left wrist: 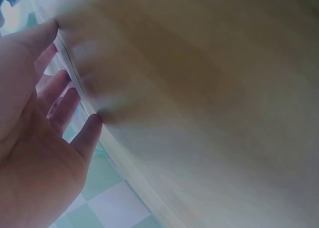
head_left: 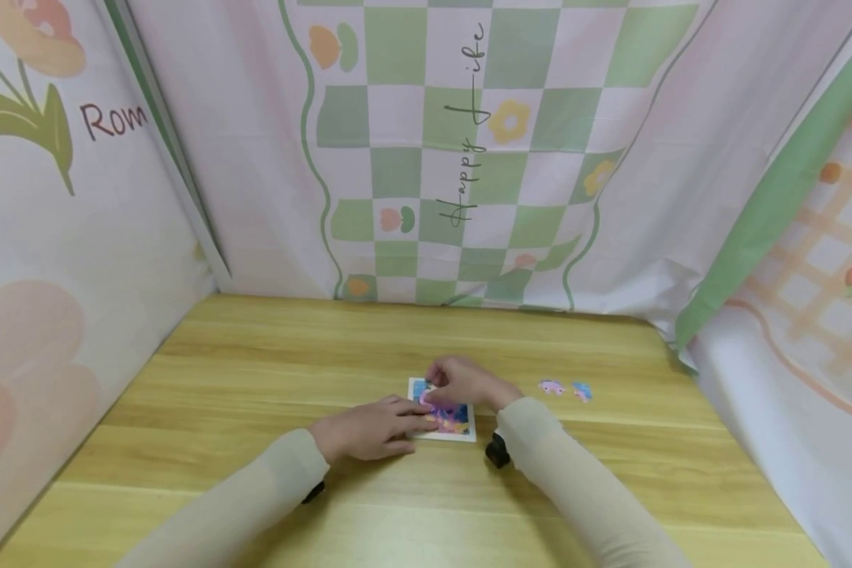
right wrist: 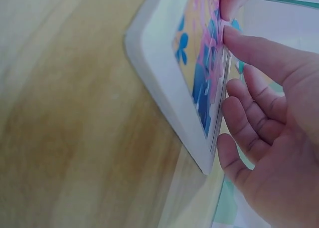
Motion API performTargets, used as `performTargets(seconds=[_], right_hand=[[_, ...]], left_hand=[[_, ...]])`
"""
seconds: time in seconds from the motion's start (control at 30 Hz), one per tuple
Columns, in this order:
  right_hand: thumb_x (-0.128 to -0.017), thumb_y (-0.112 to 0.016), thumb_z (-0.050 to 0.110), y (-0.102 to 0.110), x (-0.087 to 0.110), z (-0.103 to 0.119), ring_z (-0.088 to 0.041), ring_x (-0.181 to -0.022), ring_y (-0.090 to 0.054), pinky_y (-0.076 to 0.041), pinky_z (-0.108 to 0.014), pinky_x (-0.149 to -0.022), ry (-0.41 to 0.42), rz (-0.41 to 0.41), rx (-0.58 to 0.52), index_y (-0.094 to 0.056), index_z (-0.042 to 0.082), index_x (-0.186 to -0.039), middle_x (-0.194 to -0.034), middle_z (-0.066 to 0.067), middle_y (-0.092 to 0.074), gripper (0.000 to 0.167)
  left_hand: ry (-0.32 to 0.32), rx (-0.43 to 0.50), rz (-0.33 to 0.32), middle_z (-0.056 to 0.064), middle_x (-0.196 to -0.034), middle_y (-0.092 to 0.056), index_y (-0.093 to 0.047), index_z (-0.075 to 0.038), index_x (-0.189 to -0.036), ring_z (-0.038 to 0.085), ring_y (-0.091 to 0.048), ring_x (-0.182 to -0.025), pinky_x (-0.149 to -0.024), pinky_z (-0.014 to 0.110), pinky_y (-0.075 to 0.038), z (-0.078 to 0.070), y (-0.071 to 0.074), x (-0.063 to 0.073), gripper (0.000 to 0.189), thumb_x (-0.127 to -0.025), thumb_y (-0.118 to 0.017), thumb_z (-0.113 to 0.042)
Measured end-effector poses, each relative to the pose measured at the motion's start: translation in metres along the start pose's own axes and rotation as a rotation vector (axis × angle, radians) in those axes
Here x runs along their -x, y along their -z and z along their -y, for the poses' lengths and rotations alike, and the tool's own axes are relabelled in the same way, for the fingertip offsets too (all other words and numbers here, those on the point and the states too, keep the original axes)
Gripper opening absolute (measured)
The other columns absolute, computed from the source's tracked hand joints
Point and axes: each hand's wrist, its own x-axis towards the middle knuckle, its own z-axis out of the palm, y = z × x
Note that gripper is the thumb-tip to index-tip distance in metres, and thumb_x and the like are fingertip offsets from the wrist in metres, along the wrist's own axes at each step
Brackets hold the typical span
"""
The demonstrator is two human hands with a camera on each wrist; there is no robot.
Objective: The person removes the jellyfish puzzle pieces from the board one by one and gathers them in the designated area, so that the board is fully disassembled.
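Observation:
A small picture puzzle board (head_left: 472,433) with a white border lies flat on the table, its blue, pink and yellow picture partly covered by both hands. My left hand (head_left: 372,428) lies across the left side of the board with its fingers stretched out over the picture. From the right, my right hand (head_left: 465,383) reaches over the upper part. Its thumb (right wrist: 261,56) presses at the picture surface, while the other fingers bend loosely beside it. A pink patch (head_left: 424,400) shows under the right thumb. The right wrist view also shows the board's white border (right wrist: 159,71) close up.
Two loose puzzle pieces lie right of the board: a pink-purple one (head_left: 551,386) and a blue-pink one (head_left: 582,391). The wooden table (head_left: 291,347) ends at a patterned curtain (head_left: 440,158) behind, with cloth walls at both sides. Each wrist carries a black device (head_left: 497,451).

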Motion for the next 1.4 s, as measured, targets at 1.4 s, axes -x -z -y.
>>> performTargets(seconds=[1.4], right_hand=[[-0.098, -0.067, 0.017, 0.042, 0.043, -0.067, -0.022, -0.081, -0.062, -0.052, -0.030, -0.068, 0.078, -0.135, -0.088, -0.068, 0.005, -0.109, -0.091, -0.004, -0.068, 0.017]], left_hand=[[0.032, 0.012, 0.013, 0.003, -0.158, -0.037, -0.040, -0.025, -0.156, 0.024, -0.035, -0.142, -0.114, 0.041, -0.034, -0.001, 0.001, 0.001, 0.050, -0.107, -0.049, -0.034]])
